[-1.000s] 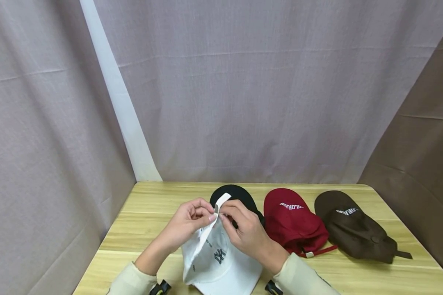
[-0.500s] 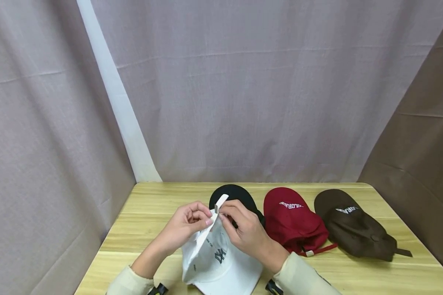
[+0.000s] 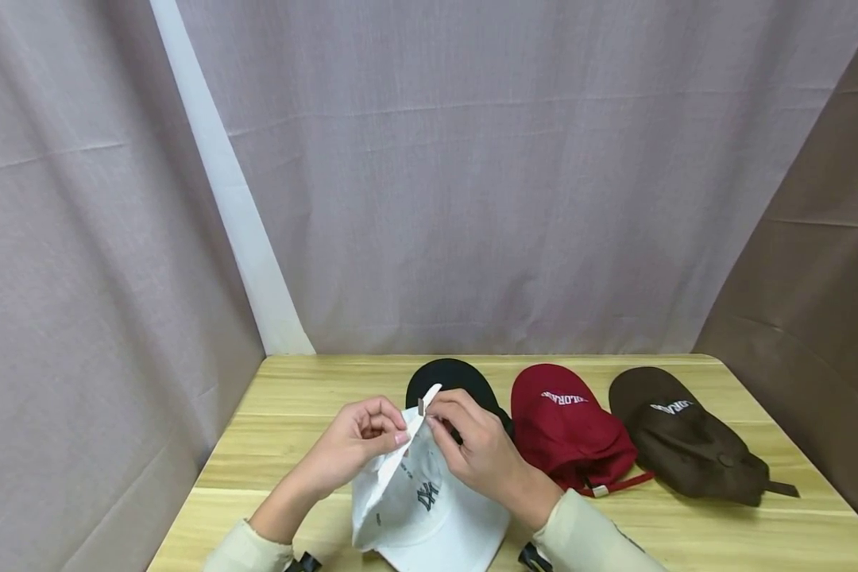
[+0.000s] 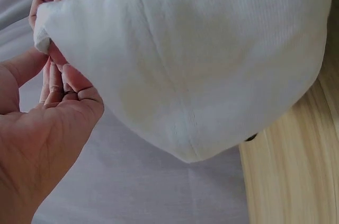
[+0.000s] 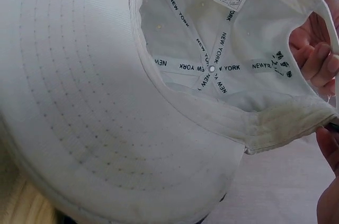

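Note:
Between my hands is a white baseball cap (image 3: pixel 400 520) with a dark monogram, its brim low and towards me. My left hand (image 3: pixel 350 445) pinches the cap's white back strap (image 3: pixel 395 462) between thumb and fingers. At the metal buckle (image 3: pixel 421 407), my right hand (image 3: pixel 475 449) pinches the strap's upper end, whose tip pokes up past the buckle. The left wrist view shows the cap's crown (image 4: pixel 201 65) beside the left palm. In the right wrist view, the underside of the brim (image 5: pixel 85 91) and the printed lining (image 5: pixel 185 38) face the camera.
Behind the hands lies a black cap (image 3: pixel 446 377), partly covered. A red cap (image 3: pixel 568 425) and a dark brown cap (image 3: pixel 693 445) lie to its right on the wooden table (image 3: pixel 293 413). Grey curtains (image 3: pixel 472 199) hang behind and at the left.
Less of the strap's tip now stands up past the buckle. My left hand has slipped slightly left and down along the strap; the right hand has barely moved.

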Demonstrator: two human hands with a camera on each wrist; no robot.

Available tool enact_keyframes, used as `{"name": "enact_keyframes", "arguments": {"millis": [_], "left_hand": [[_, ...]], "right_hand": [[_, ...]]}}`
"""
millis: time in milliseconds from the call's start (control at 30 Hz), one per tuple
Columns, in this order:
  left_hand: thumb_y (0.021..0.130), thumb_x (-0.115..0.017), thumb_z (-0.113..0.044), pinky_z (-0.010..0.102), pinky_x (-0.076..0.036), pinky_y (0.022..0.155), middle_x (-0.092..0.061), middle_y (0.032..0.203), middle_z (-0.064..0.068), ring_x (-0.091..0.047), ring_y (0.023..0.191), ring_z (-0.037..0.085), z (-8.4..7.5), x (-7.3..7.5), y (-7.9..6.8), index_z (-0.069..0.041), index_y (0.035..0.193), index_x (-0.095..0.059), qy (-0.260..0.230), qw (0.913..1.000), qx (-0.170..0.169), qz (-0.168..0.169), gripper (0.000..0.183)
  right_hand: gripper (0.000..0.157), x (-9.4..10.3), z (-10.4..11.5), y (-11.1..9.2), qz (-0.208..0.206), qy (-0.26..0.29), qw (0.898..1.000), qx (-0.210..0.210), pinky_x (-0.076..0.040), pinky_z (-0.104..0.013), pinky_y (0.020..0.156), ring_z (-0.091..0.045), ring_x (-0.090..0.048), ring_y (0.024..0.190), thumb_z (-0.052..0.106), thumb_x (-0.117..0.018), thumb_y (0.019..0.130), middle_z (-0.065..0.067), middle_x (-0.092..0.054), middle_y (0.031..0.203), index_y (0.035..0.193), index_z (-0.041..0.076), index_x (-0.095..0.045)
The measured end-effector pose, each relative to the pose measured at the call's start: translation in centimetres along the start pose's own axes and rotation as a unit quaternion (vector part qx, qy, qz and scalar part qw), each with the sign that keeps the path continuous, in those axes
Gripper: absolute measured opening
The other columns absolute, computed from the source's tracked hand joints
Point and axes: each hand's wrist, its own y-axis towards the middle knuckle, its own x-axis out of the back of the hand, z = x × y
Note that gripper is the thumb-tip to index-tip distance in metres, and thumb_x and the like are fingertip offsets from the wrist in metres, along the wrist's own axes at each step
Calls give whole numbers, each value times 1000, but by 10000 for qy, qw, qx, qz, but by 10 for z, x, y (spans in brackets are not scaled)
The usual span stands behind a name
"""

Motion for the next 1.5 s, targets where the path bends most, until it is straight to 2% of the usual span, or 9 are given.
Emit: {"name": "enact_keyframes", "arguments": {"millis": [167,433,600,767,967,1167,1500], "left_hand": [[100,-70,-7,18,-48,71,-72,87,-12,-60,76,3,-1,2,-2,9,110,-62,44,10000,-36,21,21],[99,-71,-6,19,-48,70,-72,86,-12,-59,75,3,0,5,-4,10,110,-61,66,9999,-16,115,22],[98,-70,-4,17,-48,71,-73,86,-13,-60,76,1,1,6,-6,12,110,-59,29,9997,-5,255,23],[101,-69,-7,18,-48,71,-71,87,-11,-59,77,2,2,6,-6,11,112,-60,53,9994,12,350,23],[103,-69,-15,22,-51,76,-71,94,-5,-63,83,6,0,0,0,3,119,-63,238,9995,206,94,25],[101,-71,-11,21,-51,75,-71,94,-6,-63,81,6,-3,-7,8,4,120,-62,63,9992,270,-276,26],[99,-71,-5,18,-50,75,-69,90,-10,-63,81,3,-3,-7,10,8,119,-60,-74,9997,66,-226,26]], "right_hand": [[11,-1,0,-2,-8,19,10000,-34,-61,-18,80,-12,-68,90,12,-63,106,-7,-69,108,107,3,-70],[10,-2,1,-5,5,99,9997,-245,-61,-18,91,-14,-71,95,11,-65,105,-7,-71,110,110,4,-71],[8,-2,1,-5,-131,179,9992,-326,-61,-19,91,-16,-72,96,7,-68,103,-8,-71,110,109,3,-71],[9,-2,2,-7,-80,245,9990,-365,-61,-19,90,-15,-72,97,6,-68,102,-7,-71,111,110,4,-71],[10,-4,3,-7,-109,272,9988,-402,-61,-18,85,-13,-71,94,5,-68,101,-7,-70,111,111,4,-72],[9,-7,4,-7,-151,257,9991,-287,-60,-17,81,-13,-70,91,8,-66,104,-7,-69,109,109,4,-72],[11,-8,4,-6,-256,175,9993,-218,-61,-16,79,-13,-70,88,10,-64,105,-8,-69,108,108,4,-73]]}}
